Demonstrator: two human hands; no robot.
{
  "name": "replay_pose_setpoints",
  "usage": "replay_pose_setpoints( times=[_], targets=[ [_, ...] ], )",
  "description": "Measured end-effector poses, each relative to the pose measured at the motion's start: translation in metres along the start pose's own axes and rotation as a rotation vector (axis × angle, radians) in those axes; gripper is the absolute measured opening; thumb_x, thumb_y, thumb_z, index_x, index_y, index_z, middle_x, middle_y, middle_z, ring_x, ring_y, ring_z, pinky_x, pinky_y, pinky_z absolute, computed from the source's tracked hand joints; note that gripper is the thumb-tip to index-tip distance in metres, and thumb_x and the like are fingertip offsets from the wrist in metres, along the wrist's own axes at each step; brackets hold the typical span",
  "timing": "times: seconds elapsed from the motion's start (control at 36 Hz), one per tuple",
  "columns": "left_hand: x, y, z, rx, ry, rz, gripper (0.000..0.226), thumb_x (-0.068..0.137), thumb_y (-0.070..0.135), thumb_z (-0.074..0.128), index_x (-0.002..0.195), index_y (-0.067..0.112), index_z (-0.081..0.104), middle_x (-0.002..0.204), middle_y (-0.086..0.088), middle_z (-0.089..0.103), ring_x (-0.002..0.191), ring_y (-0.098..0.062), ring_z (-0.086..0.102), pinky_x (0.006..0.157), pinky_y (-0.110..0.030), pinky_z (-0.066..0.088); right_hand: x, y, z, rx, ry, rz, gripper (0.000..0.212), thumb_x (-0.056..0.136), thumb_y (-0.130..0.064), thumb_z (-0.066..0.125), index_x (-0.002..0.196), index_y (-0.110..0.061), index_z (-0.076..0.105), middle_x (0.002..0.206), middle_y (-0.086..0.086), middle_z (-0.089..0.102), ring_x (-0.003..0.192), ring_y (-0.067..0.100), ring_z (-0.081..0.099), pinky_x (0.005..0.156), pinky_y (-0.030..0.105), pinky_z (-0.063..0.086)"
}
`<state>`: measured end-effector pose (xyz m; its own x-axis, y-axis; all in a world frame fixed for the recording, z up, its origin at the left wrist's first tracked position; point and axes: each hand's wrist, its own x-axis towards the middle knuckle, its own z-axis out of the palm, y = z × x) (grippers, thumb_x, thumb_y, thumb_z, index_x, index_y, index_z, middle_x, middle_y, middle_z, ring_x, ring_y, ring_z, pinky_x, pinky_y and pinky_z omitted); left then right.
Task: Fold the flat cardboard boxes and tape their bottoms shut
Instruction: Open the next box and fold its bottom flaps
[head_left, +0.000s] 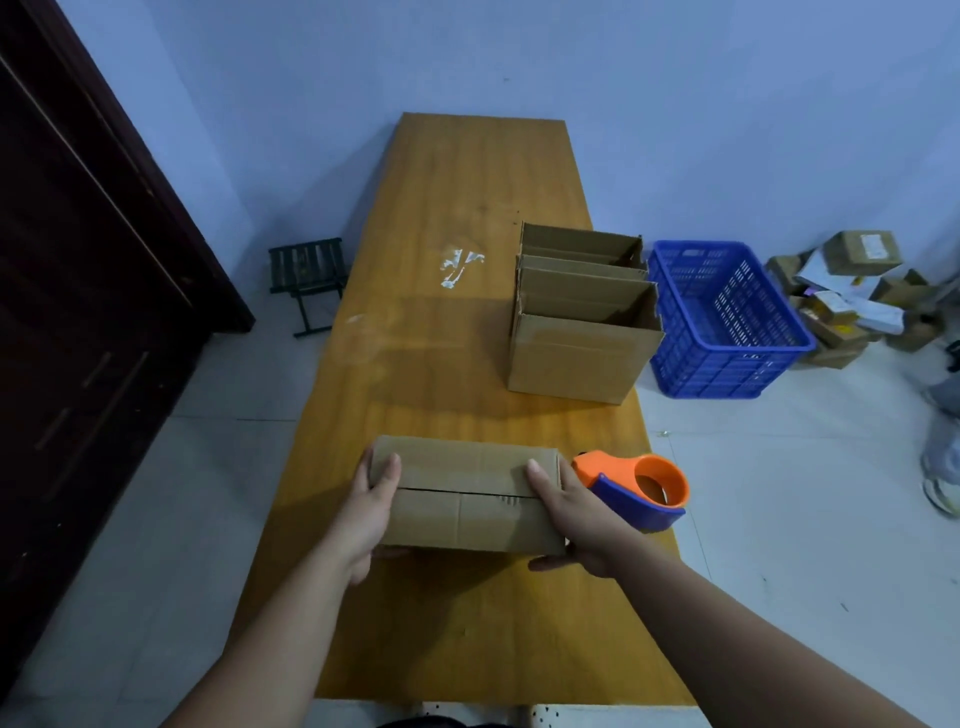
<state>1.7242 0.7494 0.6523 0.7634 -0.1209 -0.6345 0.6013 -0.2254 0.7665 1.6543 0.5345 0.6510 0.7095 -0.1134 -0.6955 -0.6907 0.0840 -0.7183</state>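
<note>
Nearest to the person, the box lies on the surface with its bottom turned up. The two long flaps are folded in and meet at a seam that runs from left to right. No tape can be made out on this seam, so I judge the step in hand is holding the flaps shut just before taping.

The left hand grips the left end of the box: its thumb lies on top, and the other fingers go round the end, mostly hidden. The right hand holds the right end, with one finger on top near the seam and the thumb against the near side. Both hands are half closed around the cardboard, not spread flat.

Just to the right, beside the right hand, lies the tape dispenser, orange and blue. I cannot tell if it touches the hand or the box. The next move probably needs the right hand to let go and take this dispenser, while the left hand keeps the flaps down so that the seam does not open.

Farther on, at the right edge of the surface, folded boxes stand with their tops open. Beyond them, on the floor, is a blue crate.
</note>
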Motion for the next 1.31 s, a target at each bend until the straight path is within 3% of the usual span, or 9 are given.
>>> replay_pose_setpoints(
  times=[0.11,0.28,0.47,0.61,0.72,0.97,1.06,1.14,1.31],
  targets=[
    [-0.005,0.01,-0.014,0.034,0.025,0.231,0.054,0.09,0.053,0.04,0.139,0.054,0.017,0.139,0.004,0.032,0.118,-0.022,0.037,0.086,-0.038,0.038,-0.008,-0.015,0.004,0.143,-0.066,-0.059,0.048,0.085,-0.071,0.036,0.129,-0.051,0.036,0.129,0.002,0.042,0.113,0.031,0.049,0.083,0.058,0.053],
    [-0.017,0.03,-0.023,0.13,-0.064,0.602,0.086,0.048,0.095,0.044,0.128,0.064,0.028,0.122,0.023,0.044,0.103,0.005,0.048,0.07,-0.015,0.046,-0.01,-0.043,-0.009,0.478,-0.12,0.242,0.067,0.076,-0.077,0.049,0.108,-0.019,0.061,0.109,0.022,0.062,0.107,0.049,0.051,0.102,0.071,0.02],
    [-0.014,0.044,-0.036,0.245,0.005,0.839,0.084,0.057,0.093,0.038,0.134,0.067,0.015,0.148,0.011,0.033,0.128,-0.006,0.04,0.096,-0.029,0.042,-0.02,-0.055,-0.019,0.4,-0.221,0.139,0.066,0.073,-0.054,0.066,0.124,-0.015,0.058,0.112,0.021,0.067,0.103,0.039,0.061,0.084,0.053,0.05],
    [-0.008,0.04,-0.034,0.579,0.557,0.944,0.095,0.07,0.089,0.019,0.135,0.02,0.03,0.114,-0.019,0.051,0.079,-0.021,0.053,0.044,-0.019,0.037,-0.023,-0.059,-0.018,0.396,-0.247,0.055,0.068,0.071,-0.049,0.068,0.127,-0.014,0.053,0.114,0.02,0.063,0.105,0.037,0.059,0.079,0.049,0.052],
    [-0.015,0.034,-0.021,0.513,0.734,0.922,0.071,0.08,0.082,0.017,0.099,0.014,0.029,0.063,-0.004,0.044,0.04,-0.012,0.032,0.041,-0.012,0.017,-0.022,-0.06,-0.013,0.37,-0.267,0.017,0.083,0.064,-0.051,0.075,0.133,-0.016,0.047,0.128,0.023,0.054,0.114,0.041,0.054,0.08,0.052,0.053],
    [-0.003,0.039,0.009,0.32,0.832,0.708,0.041,0.096,0.039,0.042,0.067,0.01,0.045,0.067,-0.003,0.049,0.057,-0.019,0.04,0.047,-0.024,0.021,-0.019,-0.045,0.008,0.475,-0.234,0.014,0.099,0.051,-0.045,0.087,0.136,-0.033,0.037,0.13,0.02,0.051,0.113,0.042,0.054,0.074,0.055,0.054],
    [-0.002,0.043,0.016,0.136,0.621,0.515,0.046,0.1,0.044,0.03,0.082,0.011,0.057,0.07,-0.003,0.055,0.072,-0.028,0.057,0.056,-0.031,0.04,-0.021,-0.05,0.004,0.393,-0.14,-0.074,0.086,0.065,-0.042,0.079,0.135,-0.043,0.028,0.128,0.016,0.051,0.111,0.04,0.055,0.078,0.055,0.054],
    [-0.003,0.049,0.019,-0.168,0.415,0.242,0.057,0.099,0.052,0.023,0.124,0.012,0.055,0.111,-0.006,0.062,0.106,-0.028,0.058,0.091,-0.042,0.047,-0.021,-0.058,-0.005,0.263,-0.082,-0.201,0.094,0.076,-0.037,0.075,0.14,-0.052,0.007,0.125,0.009,0.05,0.108,0.034,0.057,0.081,0.053,0.055],
    [-0.002,0.057,0.016,-0.594,0.201,-0.109,0.029,0.103,0.023,0.036,0.119,0.005,0.053,0.097,-0.017,0.058,0.089,-0.029,0.06,0.07,-0.038,0.054,-0.015,-0.058,0.001,0.016,0.014,-0.379,0.131,0.062,-0.05,0.08,0.131,-0.06,-0.031,0.139,0.002,0.037,0.119,0.025,0.049,0.099,0.052,0.046]
  ],
)
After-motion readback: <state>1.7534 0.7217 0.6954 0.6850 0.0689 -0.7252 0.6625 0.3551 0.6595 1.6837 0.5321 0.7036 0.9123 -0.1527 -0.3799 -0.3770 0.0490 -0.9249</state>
